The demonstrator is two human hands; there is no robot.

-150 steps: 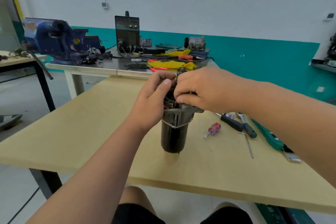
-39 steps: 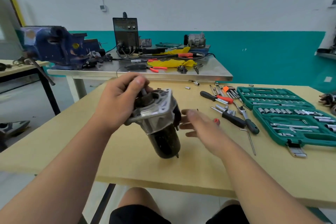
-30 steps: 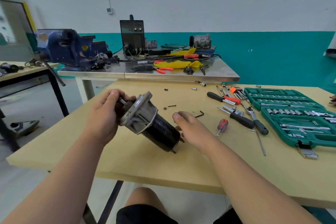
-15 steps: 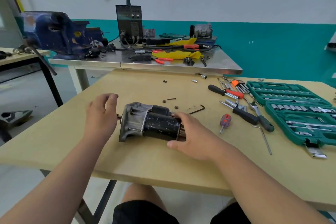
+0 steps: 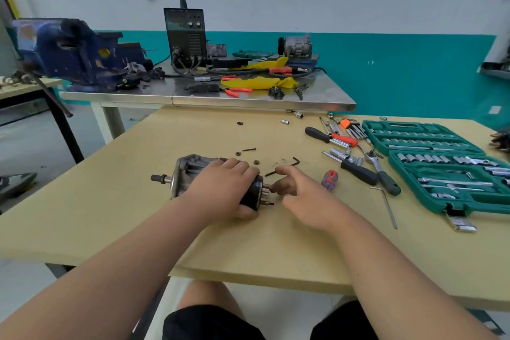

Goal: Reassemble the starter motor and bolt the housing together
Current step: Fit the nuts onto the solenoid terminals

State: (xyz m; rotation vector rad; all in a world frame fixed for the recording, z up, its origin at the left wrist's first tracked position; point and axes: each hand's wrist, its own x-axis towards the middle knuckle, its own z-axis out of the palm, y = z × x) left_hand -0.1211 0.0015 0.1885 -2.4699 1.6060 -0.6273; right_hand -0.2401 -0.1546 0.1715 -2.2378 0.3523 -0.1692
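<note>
The starter motor [image 5: 187, 174] lies on its side on the wooden table [image 5: 248, 243], grey cast nose and shaft to the left, black body to the right. My left hand [image 5: 223, 188] wraps over the black body and holds it down. My right hand [image 5: 300, 196] is at the motor's right end, fingers curled near the studs that stick out there; whether it pinches something small is unclear. Loose nuts [image 5: 256, 162], a dark bolt [image 5: 249, 149] and a black hex key [image 5: 284, 165] lie just behind the motor.
A small red-and-grey screwdriver [image 5: 329, 180], black-handled drivers [image 5: 358, 171], a ratchet and a thin hex key [image 5: 386, 204] lie to the right. Two open green socket cases [image 5: 441, 163] fill the right side. Behind stands a steel bench [image 5: 209, 96] with a blue vise [image 5: 74, 55] and a welder.
The motor went from upright in both hands to lying on its side on the table. My left hand moved onto the black body; my right hand let go and shifted to the right end.
</note>
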